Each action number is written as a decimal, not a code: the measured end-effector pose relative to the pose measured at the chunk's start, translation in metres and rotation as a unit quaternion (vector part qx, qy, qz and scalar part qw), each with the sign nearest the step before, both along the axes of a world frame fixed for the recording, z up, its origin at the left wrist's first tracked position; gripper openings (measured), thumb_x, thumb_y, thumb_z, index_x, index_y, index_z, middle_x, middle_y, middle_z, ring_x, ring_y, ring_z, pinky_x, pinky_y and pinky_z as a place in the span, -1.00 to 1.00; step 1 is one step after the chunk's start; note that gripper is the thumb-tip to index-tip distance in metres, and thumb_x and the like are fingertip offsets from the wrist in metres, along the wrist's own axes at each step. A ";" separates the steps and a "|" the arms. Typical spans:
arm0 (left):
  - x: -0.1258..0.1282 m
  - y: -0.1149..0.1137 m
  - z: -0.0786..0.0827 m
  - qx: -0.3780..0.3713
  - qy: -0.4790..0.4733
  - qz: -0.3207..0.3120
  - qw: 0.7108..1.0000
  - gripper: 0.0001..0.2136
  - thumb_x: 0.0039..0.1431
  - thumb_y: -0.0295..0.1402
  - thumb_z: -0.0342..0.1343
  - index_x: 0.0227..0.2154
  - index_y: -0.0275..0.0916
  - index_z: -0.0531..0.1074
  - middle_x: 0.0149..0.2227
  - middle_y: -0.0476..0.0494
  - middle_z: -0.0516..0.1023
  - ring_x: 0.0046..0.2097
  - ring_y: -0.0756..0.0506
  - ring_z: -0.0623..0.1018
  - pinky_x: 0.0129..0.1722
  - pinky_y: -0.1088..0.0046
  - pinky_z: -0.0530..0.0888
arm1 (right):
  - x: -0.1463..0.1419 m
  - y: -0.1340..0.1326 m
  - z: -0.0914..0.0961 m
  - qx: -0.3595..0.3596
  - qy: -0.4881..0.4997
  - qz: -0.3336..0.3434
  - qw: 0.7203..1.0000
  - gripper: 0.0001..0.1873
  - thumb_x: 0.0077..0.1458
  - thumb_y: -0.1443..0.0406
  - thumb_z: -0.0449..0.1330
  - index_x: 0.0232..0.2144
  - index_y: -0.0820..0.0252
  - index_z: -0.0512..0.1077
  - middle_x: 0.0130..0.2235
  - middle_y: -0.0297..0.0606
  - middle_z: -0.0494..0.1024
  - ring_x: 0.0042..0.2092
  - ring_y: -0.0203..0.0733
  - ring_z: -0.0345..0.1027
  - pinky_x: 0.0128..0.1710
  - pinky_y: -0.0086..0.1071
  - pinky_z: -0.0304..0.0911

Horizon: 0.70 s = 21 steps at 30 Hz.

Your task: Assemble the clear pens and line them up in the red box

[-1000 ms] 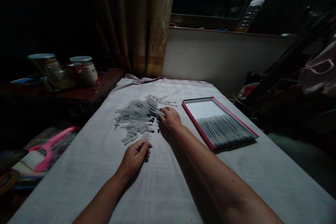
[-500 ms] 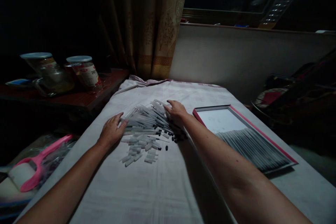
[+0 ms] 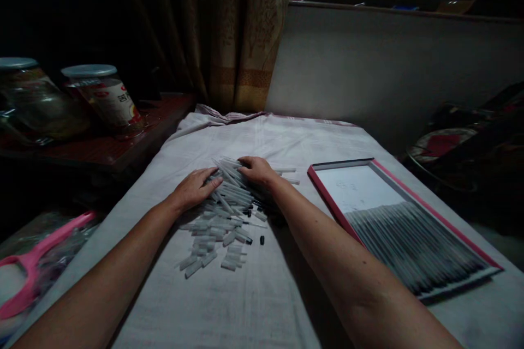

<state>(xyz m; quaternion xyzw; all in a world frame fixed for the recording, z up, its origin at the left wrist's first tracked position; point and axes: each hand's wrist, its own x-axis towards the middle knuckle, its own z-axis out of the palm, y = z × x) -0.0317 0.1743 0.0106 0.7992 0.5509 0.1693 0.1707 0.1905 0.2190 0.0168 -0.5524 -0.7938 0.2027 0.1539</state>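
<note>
A loose pile of thin clear pen tubes (image 3: 233, 191) lies on a white cloth-covered table (image 3: 254, 294), with short clear caps (image 3: 204, 253) and small black bits (image 3: 262, 240) scattered at its near side. My left hand (image 3: 194, 188) lies flat on the pile's left side, fingers stretched over the tubes. My right hand (image 3: 256, 170) rests on the pile's far right, fingers curved down onto the tubes. Both hands press the pile from either side.
A red-rimmed shallow tray (image 3: 327, 196) at the right holds a neat row of tubes (image 3: 413, 245). Two lidded jars (image 3: 106, 99) stand on a dark shelf at the left. A pink-handled lint roller (image 3: 33, 262) lies low left. A curtain (image 3: 241, 32) hangs behind.
My left hand has moved from the near cloth up to the pile and onto its left side. My right hand has slid left over the pile. The two hands have come closer together.
</note>
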 end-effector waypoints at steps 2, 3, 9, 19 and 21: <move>0.007 -0.008 0.004 0.004 0.009 -0.006 1.000 -0.31 0.17 0.12 -0.16 0.11 -0.34 0.42 0.15 -0.32 0.49 0.18 -0.28 0.45 0.20 0.20 0.34 | 0.002 -0.012 0.004 -0.007 0.006 0.018 1.000 -0.57 0.17 0.29 0.16 0.09 0.12 0.48 0.07 -0.26 0.58 0.08 -0.12 0.44 0.09 -0.37 0.27; 0.010 -0.015 0.005 0.010 0.013 -0.005 1.000 -0.35 0.17 0.10 -0.14 0.08 -0.32 0.45 0.12 -0.31 0.51 0.15 -0.28 0.47 0.17 0.19 0.36 | 0.004 -0.019 0.007 -0.009 0.009 0.028 1.000 -0.57 0.16 0.31 0.16 0.08 0.13 0.49 0.05 -0.27 0.59 0.06 -0.13 0.45 0.08 -0.39 0.28; 0.017 -0.068 0.005 0.087 0.023 0.001 0.996 -0.53 0.23 0.00 -0.10 -0.13 -0.27 0.51 -0.09 -0.30 0.60 -0.01 -0.29 0.54 0.04 0.12 0.45 | 0.017 -0.076 0.016 -0.005 0.055 0.059 0.997 -0.56 0.12 0.33 0.15 0.06 0.20 0.51 -0.01 -0.18 0.62 -0.01 -0.07 0.49 0.00 -0.33 0.34; 0.019 -0.145 -0.002 0.250 -0.052 0.018 0.967 -0.53 0.31 -0.09 -0.08 0.15 -0.24 0.31 0.11 -0.27 0.50 0.12 -0.23 0.47 0.14 0.16 0.39 | 0.054 -0.108 0.041 0.022 -0.045 0.034 0.998 -0.57 0.26 0.22 0.06 0.12 0.14 0.45 0.09 -0.21 0.56 0.05 -0.14 0.44 0.02 -0.37 0.30; 0.011 -0.146 -0.003 0.274 -0.030 0.037 0.961 -0.52 0.31 -0.07 -0.08 0.16 -0.24 0.31 0.12 -0.28 0.49 0.16 -0.24 0.44 0.19 0.12 0.33 | 0.064 -0.089 0.041 0.050 -0.123 -0.016 0.991 -0.55 0.26 0.22 0.07 0.16 0.12 0.41 0.20 -0.18 0.44 0.19 -0.09 0.31 0.14 -0.30 0.20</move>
